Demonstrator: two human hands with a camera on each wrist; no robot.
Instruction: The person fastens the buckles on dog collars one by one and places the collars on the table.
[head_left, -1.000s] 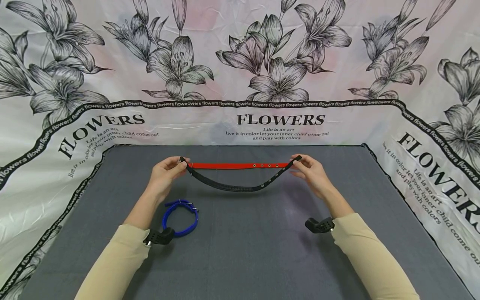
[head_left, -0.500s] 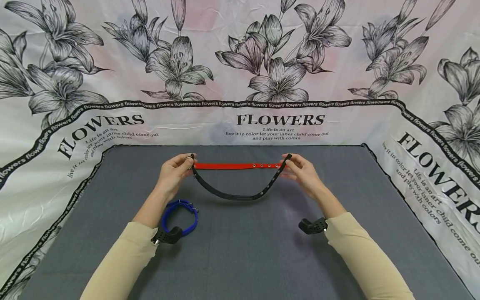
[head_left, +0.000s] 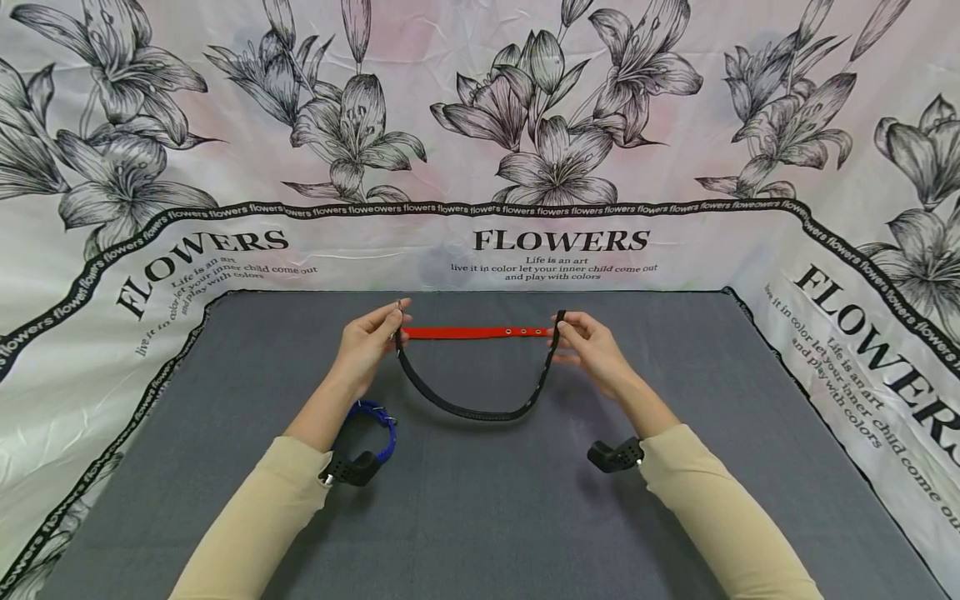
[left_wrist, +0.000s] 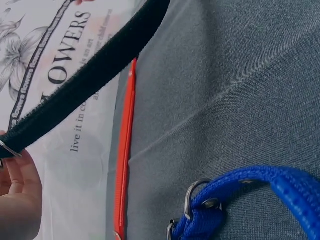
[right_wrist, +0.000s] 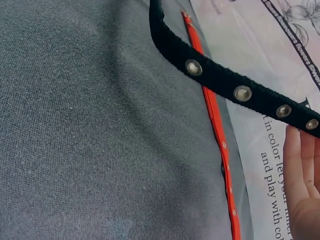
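A black collar hangs in a deep U between my hands over the table. My left hand pinches its buckle end; in the left wrist view a bit of metal shows by the fingers. The other end is pinched by my right hand, and a row of metal eyelets runs along that part of the collar. Behind it, a red collar lies stretched straight on the table, its ends overlapped by my hands in the head view. A blue collar, buckled into a ring, lies under my left wrist, partly hidden.
The table has a grey cloth. A white flower-print sheet rises behind it and along both sides. Black wrist cameras stick out inward from both wrists.
My hands have come closer together, the left moving right and the right moving left. The black collar between them has sagged from a shallow curve into a deeper U. Red and blue collars stay put.
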